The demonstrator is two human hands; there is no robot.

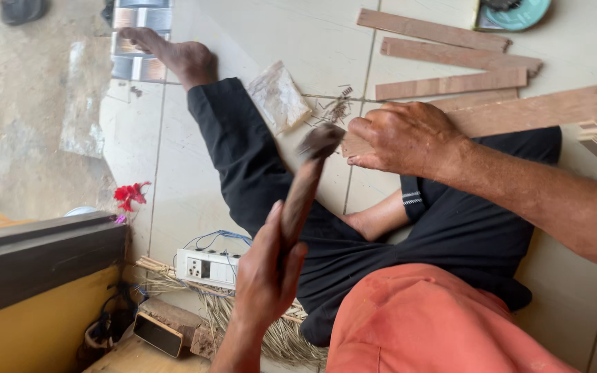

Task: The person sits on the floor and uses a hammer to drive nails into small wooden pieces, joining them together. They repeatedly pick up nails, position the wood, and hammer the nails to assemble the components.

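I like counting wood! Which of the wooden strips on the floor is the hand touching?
The long strip nearest the person's legs: the left hand presses its end. The three shorter strips beyond it lie untouched.

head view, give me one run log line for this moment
left hand: grips blurred hammer | right hand: holds wood strip end | nearby: loose nails on tiled floor

Loose wooden strips (450, 56) on pale tiled floor (188, 173). Clear plastic bag (279, 97) beside scattered small nails (336, 109). White power strip (208, 268) on straw broom (271, 331). Red flower (130, 195). Teal disc (519, 14) at top edge.
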